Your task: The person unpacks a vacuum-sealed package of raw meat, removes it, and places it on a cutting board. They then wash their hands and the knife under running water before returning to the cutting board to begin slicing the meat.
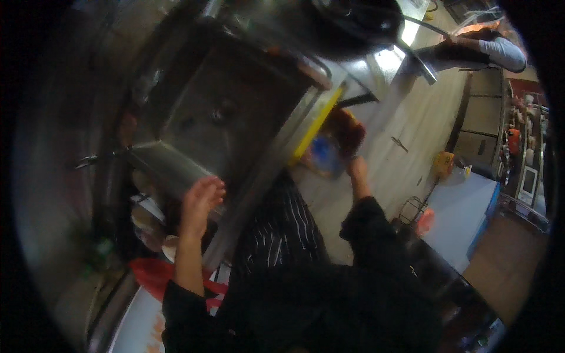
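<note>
A deep stainless steel sink (194,165) lies before me, its dark floor showing a round shape like a drain. My left hand (205,196) is over the sink's near left corner, fingers loosely curled and nothing seen in them; whether it touches the metal I cannot tell. Low on the right, outside the sink's front edge, my right hand (358,168) is closed at the lower end of a blurred dark red-brown object (351,130). Beside that object is a blue-and-pale item (324,152), too blurred to name. A yellow strip (320,123) runs along the front edge.
A large dark wok (357,26) with a metal handle (417,61) stands beyond the sink. Another person (503,53) is at the far right, an arm towards a long handle. A red plastic bag (154,276) lies at lower left; a white-topped surface (459,212) stands at right.
</note>
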{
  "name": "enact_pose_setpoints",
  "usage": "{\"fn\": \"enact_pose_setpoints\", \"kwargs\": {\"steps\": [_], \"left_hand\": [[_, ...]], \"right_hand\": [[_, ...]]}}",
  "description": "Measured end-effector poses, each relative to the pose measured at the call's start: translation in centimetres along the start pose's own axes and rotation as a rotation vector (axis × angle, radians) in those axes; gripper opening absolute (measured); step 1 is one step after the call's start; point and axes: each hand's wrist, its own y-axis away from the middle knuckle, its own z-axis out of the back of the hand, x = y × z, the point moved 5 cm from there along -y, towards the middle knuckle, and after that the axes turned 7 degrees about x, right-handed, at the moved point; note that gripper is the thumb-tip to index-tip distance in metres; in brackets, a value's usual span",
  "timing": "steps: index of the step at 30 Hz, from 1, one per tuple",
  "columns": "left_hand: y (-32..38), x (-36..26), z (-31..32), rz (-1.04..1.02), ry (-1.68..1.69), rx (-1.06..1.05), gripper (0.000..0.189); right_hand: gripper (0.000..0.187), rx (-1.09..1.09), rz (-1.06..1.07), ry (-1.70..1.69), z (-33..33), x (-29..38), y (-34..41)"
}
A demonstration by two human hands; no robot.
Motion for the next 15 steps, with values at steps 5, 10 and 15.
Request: {"fn": "enact_pose_setpoints", "kwargs": {"steps": [5,10,15], "left_hand": [[1.6,-1.0,-0.2,-0.080,-0.128,-0.020,0.030],[4.5,-2.3,0.9,-0.181,-0.169,-0.100,0.032],[10.8,-5.6,4.0,-0.323,-0.260,-0.170,0.047]], "right_hand": [[0.027,0.020,0.126,-0.390,-1.6,1.2,3.8],[0.015,0.298,0.223,-0.367,-4.1,17.0,10.1],[0.011,0.529,0.493,0.094,-10.6,33.6,20.1]]}}
